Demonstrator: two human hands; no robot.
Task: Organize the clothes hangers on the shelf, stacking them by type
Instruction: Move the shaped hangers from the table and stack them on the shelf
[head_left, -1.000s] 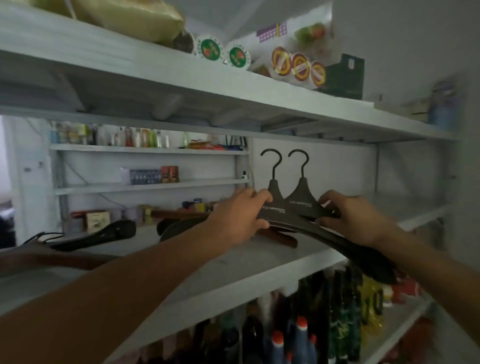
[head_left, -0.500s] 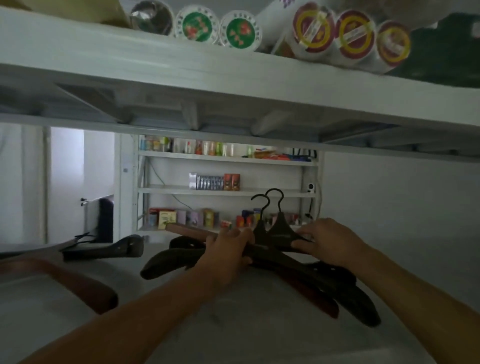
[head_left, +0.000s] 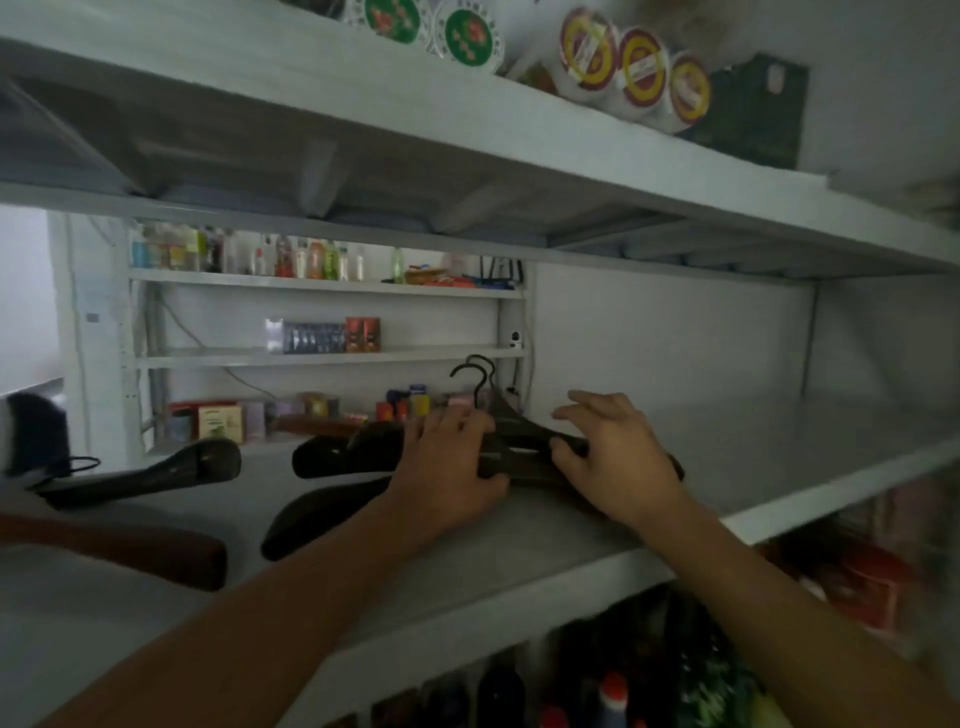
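Both bare forearms reach up and forward from the bottom of the view, converging toward the middle. The left hand lies palm down with its wrist roughly straight, the fingers pointing away from the body and curled slightly downward, the thumb tucked toward the right side. The right hand sits just beside it, also palm down, with the fingers spread and extended to the left and the thumb bent inward toward the left hand. The 2 hands are close together but not touching. Whether either hand is fully gripping cannot be told.
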